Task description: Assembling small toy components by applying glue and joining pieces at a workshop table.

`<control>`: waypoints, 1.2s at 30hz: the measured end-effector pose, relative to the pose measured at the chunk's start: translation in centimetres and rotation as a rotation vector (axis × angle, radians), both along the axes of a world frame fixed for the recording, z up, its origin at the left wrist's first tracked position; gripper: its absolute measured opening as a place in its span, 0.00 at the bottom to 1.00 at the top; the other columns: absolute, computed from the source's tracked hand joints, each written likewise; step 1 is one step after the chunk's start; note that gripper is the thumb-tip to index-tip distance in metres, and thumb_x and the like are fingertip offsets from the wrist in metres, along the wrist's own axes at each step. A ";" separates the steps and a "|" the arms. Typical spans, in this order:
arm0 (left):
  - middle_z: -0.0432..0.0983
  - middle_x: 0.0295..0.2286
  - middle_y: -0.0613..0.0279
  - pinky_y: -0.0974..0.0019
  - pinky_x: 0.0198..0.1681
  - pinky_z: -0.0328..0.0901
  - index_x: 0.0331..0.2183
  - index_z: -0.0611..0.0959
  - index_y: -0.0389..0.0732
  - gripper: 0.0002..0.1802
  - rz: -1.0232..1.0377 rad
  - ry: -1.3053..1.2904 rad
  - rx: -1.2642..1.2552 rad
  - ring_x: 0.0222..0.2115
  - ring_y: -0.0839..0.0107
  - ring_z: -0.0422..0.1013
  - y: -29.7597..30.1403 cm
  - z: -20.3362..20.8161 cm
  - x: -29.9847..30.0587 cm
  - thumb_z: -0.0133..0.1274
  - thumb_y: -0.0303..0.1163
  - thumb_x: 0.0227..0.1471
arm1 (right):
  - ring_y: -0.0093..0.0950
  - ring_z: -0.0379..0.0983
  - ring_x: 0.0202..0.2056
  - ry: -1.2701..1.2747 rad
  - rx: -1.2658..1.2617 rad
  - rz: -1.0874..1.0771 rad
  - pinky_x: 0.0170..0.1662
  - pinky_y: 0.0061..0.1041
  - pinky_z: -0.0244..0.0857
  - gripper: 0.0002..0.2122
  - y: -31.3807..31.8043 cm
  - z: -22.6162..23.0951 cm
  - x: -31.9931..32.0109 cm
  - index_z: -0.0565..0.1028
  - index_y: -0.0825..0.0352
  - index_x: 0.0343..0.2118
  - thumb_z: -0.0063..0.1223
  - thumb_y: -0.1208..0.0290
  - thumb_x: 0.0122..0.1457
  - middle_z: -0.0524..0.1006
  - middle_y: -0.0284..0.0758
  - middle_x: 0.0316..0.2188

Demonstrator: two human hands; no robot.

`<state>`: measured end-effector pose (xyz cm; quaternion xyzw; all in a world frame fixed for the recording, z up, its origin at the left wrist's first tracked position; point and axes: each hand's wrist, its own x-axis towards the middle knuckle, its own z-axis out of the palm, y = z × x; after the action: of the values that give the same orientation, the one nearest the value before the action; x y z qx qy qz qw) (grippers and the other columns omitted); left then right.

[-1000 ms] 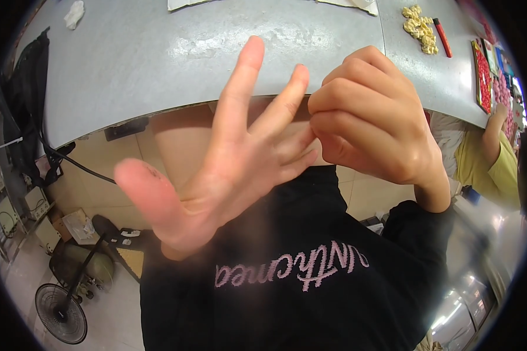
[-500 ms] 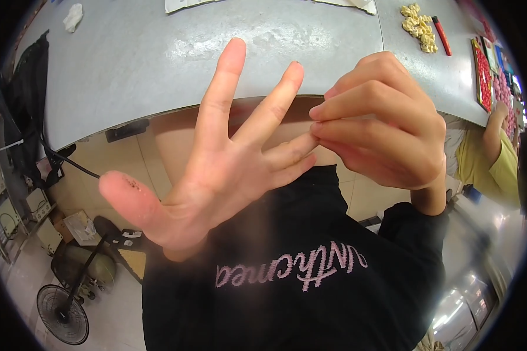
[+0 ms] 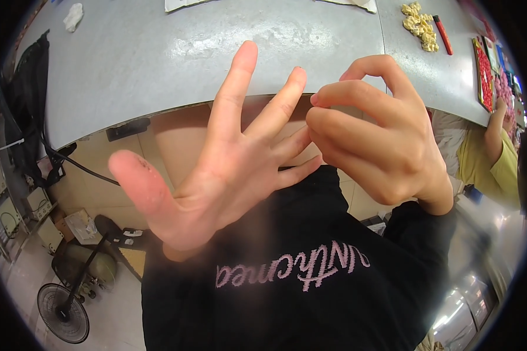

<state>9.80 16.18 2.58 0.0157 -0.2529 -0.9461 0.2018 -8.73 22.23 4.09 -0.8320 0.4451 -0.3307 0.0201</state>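
My left hand (image 3: pixel 216 164) is held up over my lap near the table edge, its palm in view and its fingers spread. Dark specks mark the thumb pad. Curled fingers of my right hand (image 3: pixel 380 128) close around the tip of the left ring finger (image 3: pixel 291 145). That fingertip is hidden, so I cannot tell whether anything thin covers it. Beyond both hands lies the grey table (image 3: pixel 246 64). At its far right is a heap of small, pale yellow, crumpled pieces (image 3: pixel 418 26) beside a red stick-shaped tool (image 3: pixel 443 35).
A crumpled white wad (image 3: pixel 73 17) lies at the far left of the table. White sheets (image 3: pixel 184 4) reach the top edge. To the right are a tray of red pieces (image 3: pixel 484 76) and another person's yellow-green sleeve (image 3: pixel 486 161). A black fan (image 3: pixel 63 313) stands lower left.
My left hand has shifted slightly right. The right hand has turned, its index finger lifting and bending away while the other fingers stay at the left ring fingertip.
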 end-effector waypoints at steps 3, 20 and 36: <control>0.20 0.59 0.35 0.35 0.56 0.43 0.55 0.16 0.51 0.61 0.010 -0.021 -0.060 0.60 0.37 0.35 0.4 -0.4 -0.1 0.20 0.82 0.36 | 0.32 0.70 0.27 -0.024 0.107 0.012 0.29 0.31 0.62 0.12 -0.1 -0.1 -0.5 0.70 0.73 0.18 0.57 0.76 0.26 0.72 0.36 0.23; 0.11 0.56 0.34 0.34 0.56 0.45 0.54 0.14 0.54 0.55 -0.168 -0.013 -0.441 0.57 0.26 0.33 -1.9 0.9 0.4 0.21 0.77 0.43 | 0.34 0.69 0.27 -0.221 0.124 -0.076 0.28 0.28 0.61 0.06 0.7 1.3 -3.2 0.73 0.75 0.26 0.54 0.84 0.42 0.74 0.45 0.28; 0.25 0.60 0.38 0.38 0.60 0.33 0.61 0.32 0.45 0.49 -0.031 0.266 -0.213 0.62 0.49 0.24 -2.0 -2.3 0.4 0.21 0.69 0.51 | 0.30 0.70 0.28 -0.440 -0.027 -0.127 0.31 0.26 0.62 0.07 0.7 -0.3 -1.4 0.71 0.74 0.34 0.46 0.86 0.51 0.75 0.44 0.29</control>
<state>10.18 14.14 0.28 -0.1351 -0.3232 -0.9106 0.2195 -10.13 22.92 3.77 -0.7104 0.4768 -0.5107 0.0845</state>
